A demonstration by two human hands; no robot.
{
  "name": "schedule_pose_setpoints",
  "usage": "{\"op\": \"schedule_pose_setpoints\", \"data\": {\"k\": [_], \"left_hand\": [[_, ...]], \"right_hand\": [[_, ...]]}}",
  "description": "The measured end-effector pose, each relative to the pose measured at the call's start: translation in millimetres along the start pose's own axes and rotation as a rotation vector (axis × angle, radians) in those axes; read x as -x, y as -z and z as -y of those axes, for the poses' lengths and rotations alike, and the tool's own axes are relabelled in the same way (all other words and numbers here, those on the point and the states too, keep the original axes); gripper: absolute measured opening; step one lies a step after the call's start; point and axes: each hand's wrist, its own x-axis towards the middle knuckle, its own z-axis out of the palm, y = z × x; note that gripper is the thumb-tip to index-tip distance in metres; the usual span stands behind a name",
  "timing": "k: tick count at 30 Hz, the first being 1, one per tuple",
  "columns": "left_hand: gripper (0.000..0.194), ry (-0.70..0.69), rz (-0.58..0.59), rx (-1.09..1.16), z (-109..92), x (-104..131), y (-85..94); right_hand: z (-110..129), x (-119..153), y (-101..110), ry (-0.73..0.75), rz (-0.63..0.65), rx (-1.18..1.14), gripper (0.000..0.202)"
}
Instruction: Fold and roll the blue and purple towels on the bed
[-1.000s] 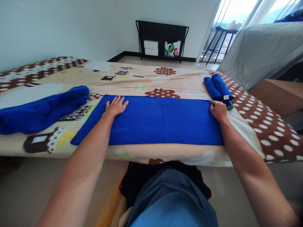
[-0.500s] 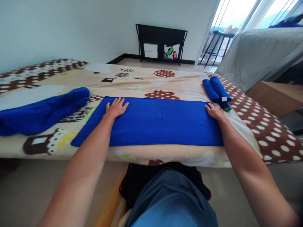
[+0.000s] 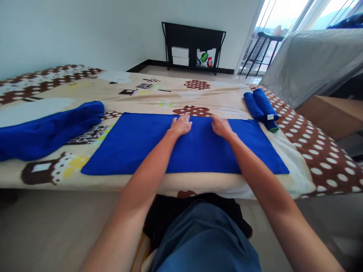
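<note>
A blue cloth, folded into a long flat rectangle, lies across the near side of the bed. My left hand rests on it near the middle of its far edge, fingers apart and nothing in them. To the right of the middle, my right hand touches the same far edge with its index finger stretched out; its other fingers show poorly. A gap of blue fabric separates the two hands. Off to the left is a loose, crumpled blue cloth. Rolled blue cloths with a white tag sit at the right.
Beneath everything spreads a patterned cream and brown blanket on the bed. Against the far wall stands a black rack with white boxes. At the right are a cardboard box, a plastic-covered piece and a black stool.
Both hands have slid inward from the two ends of the folded blue cloth to near the middle of its far edge. The cloth's right end now shows uncovered.
</note>
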Motion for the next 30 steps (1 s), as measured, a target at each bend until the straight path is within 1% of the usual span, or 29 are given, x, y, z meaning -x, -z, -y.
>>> {"op": "schedule_pose_setpoints", "data": {"k": [1,2,3,4,5,6,7,9,12,14,16,17,19,21,24,27,30], "left_hand": [[0.062,-0.037,0.014,0.01,-17.3,-5.5,-7.3],[0.062,-0.064,0.021,0.018,-30.1,-8.9,-13.6],[0.061,-0.081,0.022,0.023,-37.3,-10.2,-18.3],[0.061,-0.089,0.018,0.025,-38.5,-9.7,-20.9],[0.062,-0.087,0.009,0.026,-33.5,-7.7,-21.1],[0.062,-0.076,0.0,0.025,-22.8,-4.6,-19.1],[0.063,-0.055,-0.008,0.023,-6.9,-1.0,-15.3],[0.065,0.01,-0.014,0.016,36.3,7.0,-4.8],[0.066,0.119,0.01,-0.026,114.2,18.4,9.3],[0.066,0.185,0.009,-0.066,163.7,26.0,14.7],[0.065,0.245,-0.018,-0.077,204.6,33.6,18.5],[0.065,0.274,-0.027,-0.081,220.9,37.3,20.1],[0.065,0.327,-0.044,-0.087,244.6,43.7,23.2],[0.064,0.364,-0.064,-0.094,257.5,48.4,25.2],[0.062,0.379,-0.102,-0.104,261.2,53.3,26.1],[0.06,0.375,-0.168,-0.124,251.1,59.8,27.2],[0.054,0.344,-0.256,-0.155,232.2,76.6,30.2]], "right_hand": [[17.1,-6.1,-8.0,0.073,0.024,-0.021,0.052],[29.2,-10.8,-14.9,0.123,0.038,-0.039,0.052],[35.5,-13.9,-20.1,0.158,0.045,-0.054,0.051],[35.5,-15.3,-23.3,0.179,0.044,-0.067,0.05],[29.3,-14.9,-24.4,0.19,0.038,-0.077,0.05],[17.5,-12.9,-23.5,0.193,0.03,-0.086,0.051],[0.9,-9.4,-20.9,0.188,0.022,-0.092,0.052],[-41.7,0.9,-12.1,0.148,0.008,-0.094,0.055],[-108.9,19.9,3.2,0.034,-0.005,-0.078,0.056],[-144.2,31.2,10.7,-0.04,-0.007,-0.065,0.057],[-168.3,39.0,14.9,-0.095,0.0,-0.056,0.059],[-176.5,41.3,15.7,-0.116,0.006,-0.052,0.059],[-186.9,43.0,15.6,-0.155,0.017,-0.043,0.061],[-191.9,41.9,13.9,-0.187,0.028,-0.033,0.062],[-193.1,39.2,11.7,-0.219,0.04,-0.014,0.065],[-188.2,40.9,13.0,-0.266,0.015,0.019,0.066],[-178.9,55.0,18.5,-0.275,-0.093,0.051,0.065]]}}
